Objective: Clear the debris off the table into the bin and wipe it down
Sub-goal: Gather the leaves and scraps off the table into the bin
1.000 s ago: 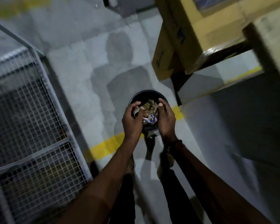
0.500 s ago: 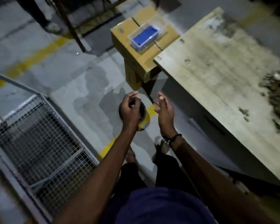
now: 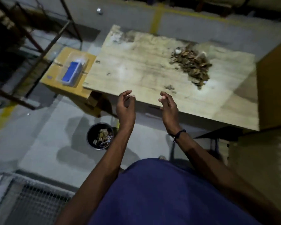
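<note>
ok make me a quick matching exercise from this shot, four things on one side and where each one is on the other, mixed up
Things:
1. debris pile
2. bin
3. blue box
4. hands (left, right)

Places:
A. on the cardboard carton
B. far right part of the table
C. raised, holding nothing, at the table's near edge
D. on the floor below the table

Pairs: 1-B, 2-D, 3-A, 4-C

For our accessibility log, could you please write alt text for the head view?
Two empty hands, left hand and right hand, hover at a pale wooden table bearing a brown debris pile; a round black bin sits on the floor.
</note>
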### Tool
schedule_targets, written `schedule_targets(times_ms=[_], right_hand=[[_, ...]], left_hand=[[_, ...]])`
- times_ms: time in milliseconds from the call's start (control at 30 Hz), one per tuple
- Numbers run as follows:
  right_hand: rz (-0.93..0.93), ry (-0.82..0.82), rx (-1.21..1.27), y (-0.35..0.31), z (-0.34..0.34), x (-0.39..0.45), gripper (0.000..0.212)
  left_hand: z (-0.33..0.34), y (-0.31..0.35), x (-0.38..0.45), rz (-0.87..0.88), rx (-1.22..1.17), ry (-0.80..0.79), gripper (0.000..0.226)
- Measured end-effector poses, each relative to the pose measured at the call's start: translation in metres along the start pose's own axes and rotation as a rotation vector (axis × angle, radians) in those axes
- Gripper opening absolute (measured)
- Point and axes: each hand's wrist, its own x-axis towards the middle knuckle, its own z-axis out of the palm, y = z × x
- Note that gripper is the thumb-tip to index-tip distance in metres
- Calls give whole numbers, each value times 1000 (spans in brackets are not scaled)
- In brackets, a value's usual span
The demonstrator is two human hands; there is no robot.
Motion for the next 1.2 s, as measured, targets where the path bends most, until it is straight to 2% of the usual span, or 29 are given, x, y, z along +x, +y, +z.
schedule_targets(times_ms=[233,367,567,667,900,1033,1133,1200], right_hand=[[-37,232,32,10,-116,48,39],[-63,290,-18,17,-153,73,42],[-66,321,-125,29,-176,127,46],[-59,315,-182,41,-180,158,47],[-63,294,-411,59,-182,240,45],[-57,235,-506,70,-189,287,48],[-36,199,-568,80,-196,322,55],[-7,170,-597,93,-201,345,58]], left_hand=[[114,-7,7,18,82,-118,18],[163,-15,20,32,194,-194,17],[229,-22,67,246,356,-393,18],[259,-33,100,367,486,-478,19],[331,-60,173,487,768,-731,31],[369,-73,209,536,857,-877,50],[391,-86,232,574,955,-963,54],[406,-96,246,538,1032,-1036,60]])
